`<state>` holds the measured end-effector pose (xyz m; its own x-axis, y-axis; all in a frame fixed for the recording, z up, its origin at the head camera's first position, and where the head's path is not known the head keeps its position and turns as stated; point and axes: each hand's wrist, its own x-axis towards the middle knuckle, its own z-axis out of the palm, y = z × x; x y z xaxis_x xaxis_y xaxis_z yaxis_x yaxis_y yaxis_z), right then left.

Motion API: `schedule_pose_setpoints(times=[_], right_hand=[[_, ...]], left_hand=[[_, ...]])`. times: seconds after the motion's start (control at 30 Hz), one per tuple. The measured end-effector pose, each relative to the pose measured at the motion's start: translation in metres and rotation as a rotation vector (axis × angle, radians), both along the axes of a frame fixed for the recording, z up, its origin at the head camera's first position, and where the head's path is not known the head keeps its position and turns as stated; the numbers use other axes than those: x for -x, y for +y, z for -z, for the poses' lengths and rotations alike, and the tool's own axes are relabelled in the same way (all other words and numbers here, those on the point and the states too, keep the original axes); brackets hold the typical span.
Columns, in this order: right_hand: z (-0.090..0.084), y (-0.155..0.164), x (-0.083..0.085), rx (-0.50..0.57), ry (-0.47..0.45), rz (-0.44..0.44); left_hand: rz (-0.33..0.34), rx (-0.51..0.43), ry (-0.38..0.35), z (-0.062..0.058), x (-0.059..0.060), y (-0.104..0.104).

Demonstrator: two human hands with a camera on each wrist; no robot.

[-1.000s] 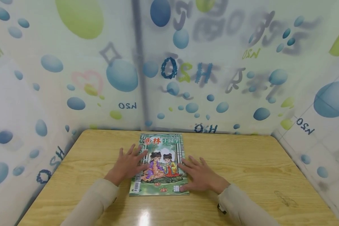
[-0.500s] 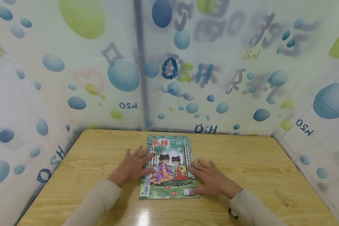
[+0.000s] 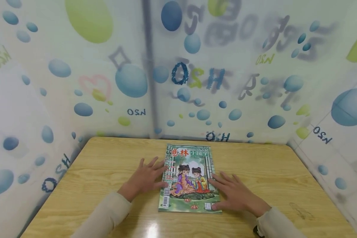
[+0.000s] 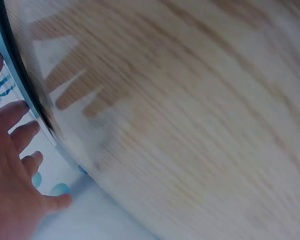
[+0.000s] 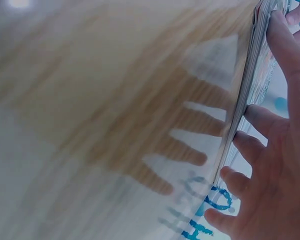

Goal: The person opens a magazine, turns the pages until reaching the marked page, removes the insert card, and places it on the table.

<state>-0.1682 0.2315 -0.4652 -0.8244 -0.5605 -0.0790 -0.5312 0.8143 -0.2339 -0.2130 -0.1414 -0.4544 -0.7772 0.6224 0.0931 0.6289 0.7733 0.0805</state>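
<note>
A magazine with a green illustrated cover of two cartoon figures lies flat and face up on the wooden table. My left hand is at its left edge, fingers spread and fairly straight, fingertips at the cover's side. On the opposite edge, my right hand has its thumb by the lower right corner and its fingers along the side. In the right wrist view, fingertips of the right hand touch the edge of the page stack. The left wrist view shows the left hand beside the magazine's edge.
Walls of sheeting printed with blue and green drops surround the table at the back and both sides. A dark mark is on the tabletop at right. Light glares on the table near the front.
The magazine has slid to the right across the table and slightly toward me. Both hands have moved right along with it, staying at its two sides.
</note>
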Motion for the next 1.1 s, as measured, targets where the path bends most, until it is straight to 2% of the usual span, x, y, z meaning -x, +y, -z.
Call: schedule_pose_setpoints(times=[0.37, 0.5, 0.63, 0.8, 1.0, 1.1], right_hand=[[0.003, 0.013, -0.002, 0.031, -0.018, 0.008], [0.004, 0.017, -0.001, 0.043, -0.018, -0.005], [0.002, 0.021, 0.002, 0.065, -0.024, -0.054], [-0.003, 0.025, 0.006, 0.121, -0.072, -0.106], [-0.007, 0.025, 0.007, 0.151, -0.098, -0.119], [-0.007, 0.024, 0.006, 0.147, -0.095, -0.110]], left_hand=[[0.053, 0.066, 0.068, 0.006, -0.003, 0.008], [0.051, 0.056, 0.059, 0.004, -0.005, 0.010], [0.046, 0.049, 0.044, 0.003, -0.006, 0.010], [0.043, 0.053, 0.038, 0.003, -0.006, 0.010], [0.052, 0.023, 0.016, 0.000, -0.007, 0.014], [0.078, 0.011, 0.012, 0.001, -0.007, 0.020]])
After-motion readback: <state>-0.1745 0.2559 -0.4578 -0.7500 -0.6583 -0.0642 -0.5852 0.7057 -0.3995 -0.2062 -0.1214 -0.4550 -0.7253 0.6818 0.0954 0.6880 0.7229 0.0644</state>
